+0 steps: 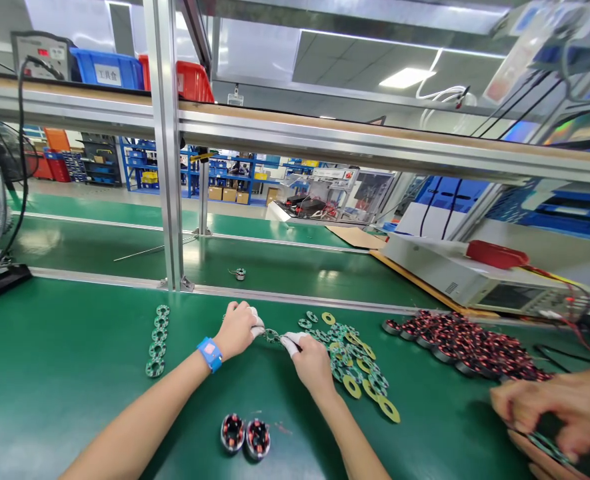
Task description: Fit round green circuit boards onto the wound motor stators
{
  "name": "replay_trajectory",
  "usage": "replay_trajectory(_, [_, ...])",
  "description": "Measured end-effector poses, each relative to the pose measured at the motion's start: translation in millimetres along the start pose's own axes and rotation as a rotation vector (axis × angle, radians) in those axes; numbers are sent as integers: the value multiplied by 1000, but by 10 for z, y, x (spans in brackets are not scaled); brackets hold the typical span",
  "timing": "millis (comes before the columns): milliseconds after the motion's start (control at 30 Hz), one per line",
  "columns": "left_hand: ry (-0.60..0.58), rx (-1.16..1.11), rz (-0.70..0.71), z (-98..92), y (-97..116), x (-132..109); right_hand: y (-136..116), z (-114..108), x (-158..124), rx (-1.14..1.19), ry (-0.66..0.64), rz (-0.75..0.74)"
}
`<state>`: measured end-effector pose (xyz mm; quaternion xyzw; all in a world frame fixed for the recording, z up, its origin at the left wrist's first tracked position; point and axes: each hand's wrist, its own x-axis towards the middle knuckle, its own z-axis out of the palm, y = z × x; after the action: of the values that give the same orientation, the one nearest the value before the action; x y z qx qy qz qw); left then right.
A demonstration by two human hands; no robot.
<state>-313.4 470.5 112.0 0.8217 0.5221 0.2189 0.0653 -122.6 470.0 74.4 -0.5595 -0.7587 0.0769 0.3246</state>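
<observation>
My left hand (239, 330), with a blue band at the wrist, pinches the left end of a short strip of ring-shaped circuit boards (271, 336). White covers sit on its fingertips. On the strip's other side, my right hand (311, 360) grips it between covered thumb and finger. One ring shows plainly between the hands; the rest is partly hidden. Close to my right hand lies a loose pile of green ring boards (342, 353) mixed with yellow rings (389, 409). Two copper-wound stators (258, 440) stand on the bench nearer to me, between my forearms.
Several joined ring boards (157, 341) lie in a column at left. A heap of wound stators (467, 343) is at right, near another person's hands (549, 413) holding a ring board. A metal post (167, 147), an instrument (465, 270) and a small part (240, 274) stand behind.
</observation>
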Motion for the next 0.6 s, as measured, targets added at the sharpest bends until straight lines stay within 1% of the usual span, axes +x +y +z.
replay_trajectory(167, [-10,74,-59,97,114,47,-68,16,-42,-175,63,105])
replay_trajectory(300, [-31,77,-68,144,190,29,33,-88,4,-221,90,167])
replay_trajectory(367, [-45,60,-63,166,212,13,87,-136,36,-199,78,133])
replay_trajectory(500, [-74,16,-65,230,242,5,53,-114,55,-99,-48,-20])
replay_trajectory(533, [-79,3,-76,250,252,9,23,-95,47,-85,-70,-33])
replay_trajectory(600, [-79,-24,-113,284,275,23,-27,-73,23,-79,-68,-15])
